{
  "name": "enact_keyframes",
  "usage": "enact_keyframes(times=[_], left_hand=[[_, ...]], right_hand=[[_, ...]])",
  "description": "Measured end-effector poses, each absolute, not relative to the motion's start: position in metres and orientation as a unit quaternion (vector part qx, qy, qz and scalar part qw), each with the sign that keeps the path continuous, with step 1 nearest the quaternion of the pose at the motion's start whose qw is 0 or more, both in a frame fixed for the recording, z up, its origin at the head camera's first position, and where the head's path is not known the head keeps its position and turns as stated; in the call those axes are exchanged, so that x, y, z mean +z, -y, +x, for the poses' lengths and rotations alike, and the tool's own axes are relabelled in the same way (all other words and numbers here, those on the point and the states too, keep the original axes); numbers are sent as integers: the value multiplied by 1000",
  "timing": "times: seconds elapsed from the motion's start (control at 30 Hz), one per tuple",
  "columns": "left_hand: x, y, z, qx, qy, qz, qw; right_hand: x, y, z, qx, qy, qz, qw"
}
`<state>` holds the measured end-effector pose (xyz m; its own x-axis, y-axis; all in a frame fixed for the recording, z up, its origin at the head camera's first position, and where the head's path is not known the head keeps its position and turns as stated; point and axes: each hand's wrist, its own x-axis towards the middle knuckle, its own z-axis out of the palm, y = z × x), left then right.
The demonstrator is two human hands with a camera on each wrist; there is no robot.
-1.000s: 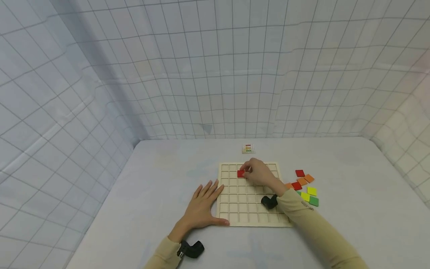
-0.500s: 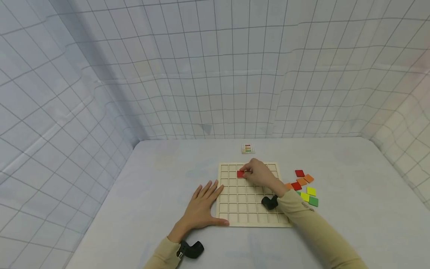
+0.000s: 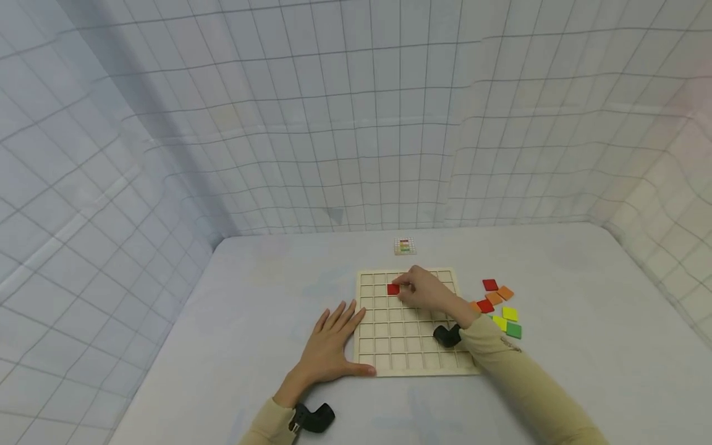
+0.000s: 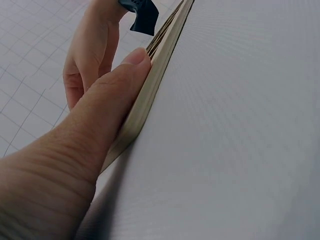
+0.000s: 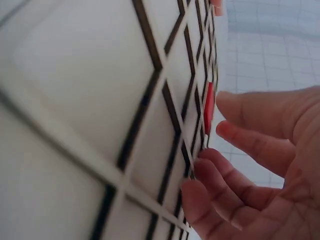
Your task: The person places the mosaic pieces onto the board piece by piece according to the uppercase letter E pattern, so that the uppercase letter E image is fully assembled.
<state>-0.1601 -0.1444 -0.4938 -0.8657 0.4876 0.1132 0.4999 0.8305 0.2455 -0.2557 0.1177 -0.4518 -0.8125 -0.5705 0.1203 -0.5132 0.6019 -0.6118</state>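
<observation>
The grid board (image 3: 414,321) lies flat on the tabletop (image 3: 584,346). One tile (image 3: 392,288) sits in a cell near the board's far edge, with the right hand (image 3: 428,290) just right of it, over the board. The left hand (image 3: 328,346) rests on the tabletop against the board's left edge. Loose tiles (image 3: 497,306) lie right of the board. A small card (image 3: 405,246) lies behind the board.

Head cam sits high, looking forward and down at the wooden grid board (image 3: 414,321) from its near side, whole bench (image 3: 584,346) in frame. Left wrist cam is super close, skimming along the board's edge (image 4: 150,95). Right wrist cam hovers right over the board's cells (image 5: 100,100). All three share the board.
</observation>
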Motion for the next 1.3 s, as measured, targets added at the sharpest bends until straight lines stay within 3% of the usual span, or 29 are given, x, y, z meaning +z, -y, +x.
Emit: enact_keyframes(times=[0.2,0.3,0.7,1.3], left_hand=[[-494,142,-159,-141,954,-263,20],[-493,141,-159,-144,953,-266,22],[-491,141,-161,-144,951,-271,24],[-492,145,-157,-148,953,-263,34]], right_hand=[[-443,-148,-246,-357,-879,-312,56],[-439,-169,-243,-356,-886,-294,33],[-425,-241,-235,-261,-958,-121,5],[-429,-269,-242,-226,-972,-32,57]])
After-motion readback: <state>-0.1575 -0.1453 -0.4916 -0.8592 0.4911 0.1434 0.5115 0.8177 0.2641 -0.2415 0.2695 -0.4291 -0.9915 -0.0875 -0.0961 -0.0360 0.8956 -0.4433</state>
